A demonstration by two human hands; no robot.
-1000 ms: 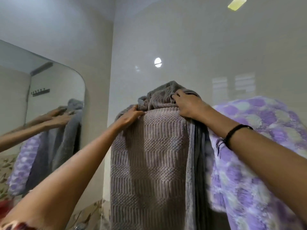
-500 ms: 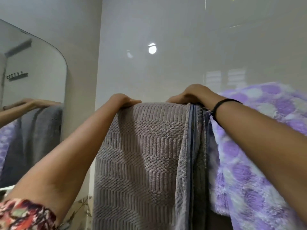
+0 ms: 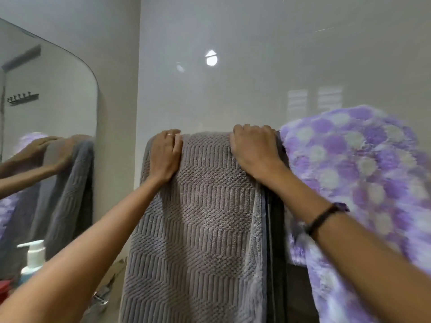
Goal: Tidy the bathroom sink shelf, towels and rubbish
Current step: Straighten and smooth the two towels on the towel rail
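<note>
A grey ribbed towel [image 3: 205,217] hangs flat against the tiled wall, folded over a rail that I cannot see. My left hand [image 3: 164,156] lies on the towel's top left corner, its fingers curled over the fold. On the top right corner rests my right hand [image 3: 254,151], fingers hooked over the top edge; a dark band circles that wrist. A fluffy purple and white towel [image 3: 359,183] hangs right beside it, touching my right forearm.
A mirror [image 3: 46,136] on the left wall reflects my arms and both towels. A white pump bottle [image 3: 32,259] stands at the lower left, with something red beside it at the frame's edge. Glossy grey tiles [image 3: 233,78] fill the wall behind.
The bunched top of the grey towel has been flattened into a straight fold. Both hands have slid down a little onto its front face. The view has dropped, bringing the pump bottle in.
</note>
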